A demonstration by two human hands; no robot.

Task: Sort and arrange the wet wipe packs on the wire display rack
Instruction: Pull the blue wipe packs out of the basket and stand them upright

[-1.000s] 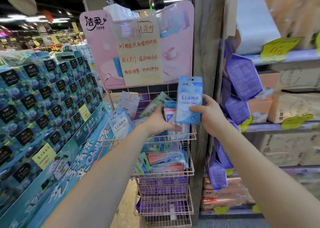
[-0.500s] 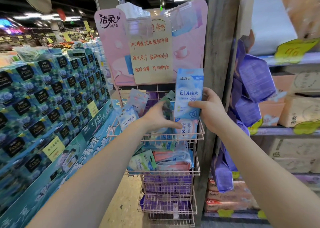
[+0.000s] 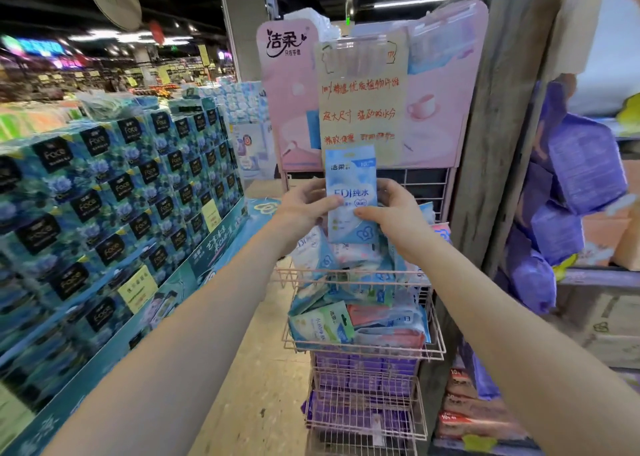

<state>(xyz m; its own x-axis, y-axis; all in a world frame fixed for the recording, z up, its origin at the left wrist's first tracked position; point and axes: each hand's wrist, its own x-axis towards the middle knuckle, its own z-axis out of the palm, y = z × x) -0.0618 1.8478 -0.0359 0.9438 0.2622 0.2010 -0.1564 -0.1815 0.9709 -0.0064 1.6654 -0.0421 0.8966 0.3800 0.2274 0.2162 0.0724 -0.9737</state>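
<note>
Both hands hold one light-blue EDI wet wipe pack (image 3: 351, 192) upright, just above the top basket (image 3: 349, 275) of the pink wire display rack (image 3: 363, 348) and in front of the rack's pink header board (image 3: 446, 109). Left hand (image 3: 304, 207) grips the pack's left edge: thumb pressed on the front face, other fingers behind it, can't see them. Right hand (image 3: 391, 209) pinches the right edge the same way, thumb across the front near the pack's lower half, fingers curled behind. Pack's bottom edge sits just over the loose packs in the top basket; can't tell if it touches them.

Top basket: jumble of blue and pink wipe packs (image 3: 346, 254), leaning, not lined up. 2nd basket down: a green-and-white pack (image 3: 322, 327) at the front left, red/orange packs (image 3: 388, 331) lying flat to its right. 3rd and 4th baskets below: purple packs (image 3: 363, 379).

On the header board, a cream handwritten sign (image 3: 360, 109) w/ red characters, directly behind the held pack's top.

Left of the rack: big stacked display of teal-and-black tissue boxes (image 3: 121, 195). Right of the rack: grey wooden post (image 3: 498, 126), then purple packs hanging (image 3: 575, 178) by shelving.
</note>
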